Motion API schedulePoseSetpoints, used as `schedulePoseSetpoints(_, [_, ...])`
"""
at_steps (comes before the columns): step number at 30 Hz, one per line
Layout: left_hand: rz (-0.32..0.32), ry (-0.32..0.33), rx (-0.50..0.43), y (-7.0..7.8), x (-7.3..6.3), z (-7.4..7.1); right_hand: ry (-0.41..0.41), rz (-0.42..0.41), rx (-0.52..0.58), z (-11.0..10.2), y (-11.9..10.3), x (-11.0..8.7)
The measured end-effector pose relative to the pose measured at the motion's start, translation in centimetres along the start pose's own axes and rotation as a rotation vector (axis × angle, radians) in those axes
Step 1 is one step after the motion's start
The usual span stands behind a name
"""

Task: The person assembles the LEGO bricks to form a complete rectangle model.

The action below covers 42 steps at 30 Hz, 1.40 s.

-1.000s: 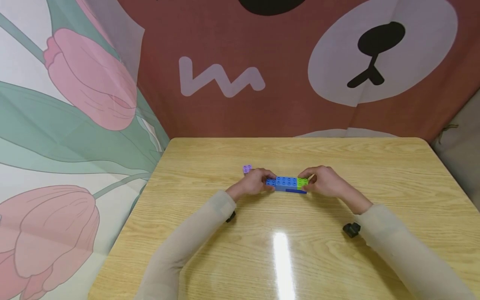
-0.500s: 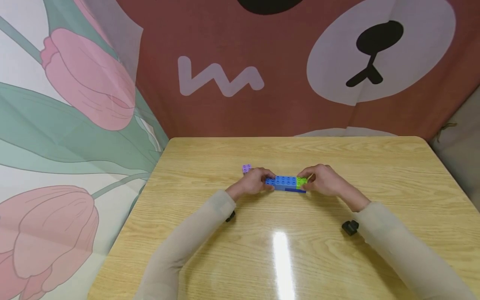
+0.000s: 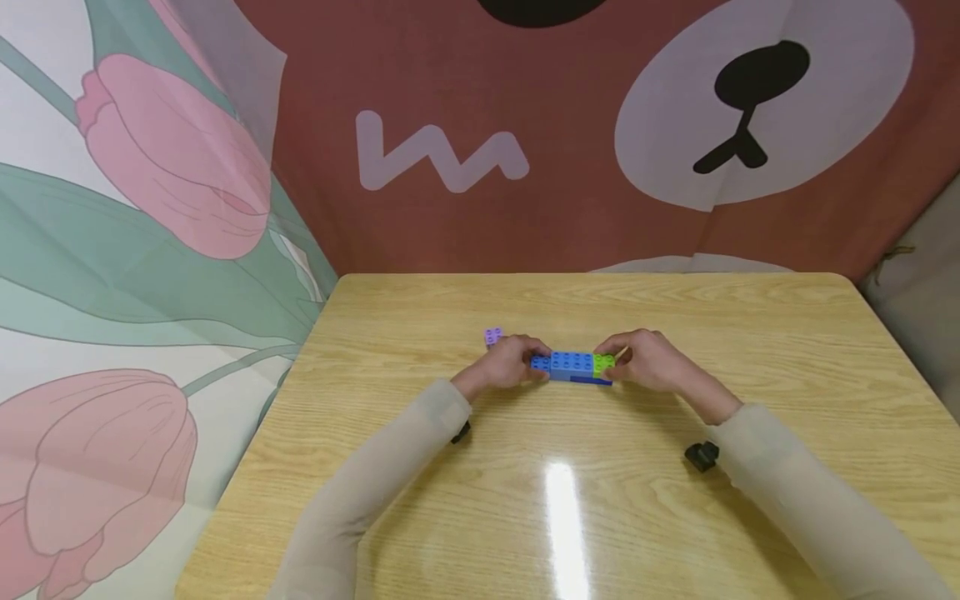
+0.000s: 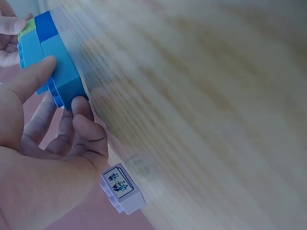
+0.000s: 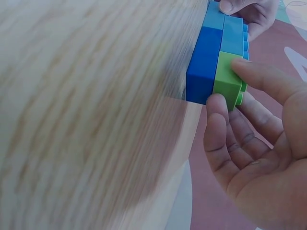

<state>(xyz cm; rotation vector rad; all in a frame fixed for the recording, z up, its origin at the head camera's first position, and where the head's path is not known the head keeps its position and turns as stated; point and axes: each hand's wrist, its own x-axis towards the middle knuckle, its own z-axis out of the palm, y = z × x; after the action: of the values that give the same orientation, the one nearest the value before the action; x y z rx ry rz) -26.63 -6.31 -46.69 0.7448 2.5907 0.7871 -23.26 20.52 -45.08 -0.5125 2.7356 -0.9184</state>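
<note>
A low, two-layer row of toy building bricks lies on the wooden table in front of me. Its lower layer has a light blue brick on the left and a dark blue brick on the right. On top sit a long light blue brick and, at the right end, a lime green brick. My left hand grips the left end, thumb on the near side of the lower light blue brick. With thumb and fingers, my right hand pinches the green brick.
A light purple brick with a printed picture on its side stands just behind my left hand. The table ends at a cloth with a bear print; a tulip-print cloth hangs on the left.
</note>
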Motion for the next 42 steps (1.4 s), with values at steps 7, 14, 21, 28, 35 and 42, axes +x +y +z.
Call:
schedulePoseSetpoints(7, [0.005, -0.006, -0.001, 0.0, 0.0, -0.1, -0.007, 0.016, 0.031, 0.1, 0.1, -0.1])
schedulePoseSetpoints(14, [0.018, -0.005, -0.032, -0.1, -0.3, -0.2, -0.014, 0.021, 0.050, 0.2, 0.2, -0.2])
schedulePoseSetpoints(21, [0.002, 0.010, -0.172, -0.6, -0.8, -1.0, -0.015, 0.008, 0.055, 0.2, 0.1, -0.3])
schedulePoseSetpoints(28, [0.017, 0.103, -0.109, -1.4, -1.1, -1.9, -0.017, 0.003, 0.058, 0.3, 0.0, -0.3])
schedulePoseSetpoints(35, [-0.016, 0.198, -0.102, -2.2, -1.3, -2.8, -0.005, -0.028, 0.048, 0.4, 0.0, -0.4])
schedulePoseSetpoints(42, [-0.042, 0.281, -0.090, -3.7, -1.4, -3.3, -0.006, -0.028, 0.041, 0.4, 0.1, -0.4])
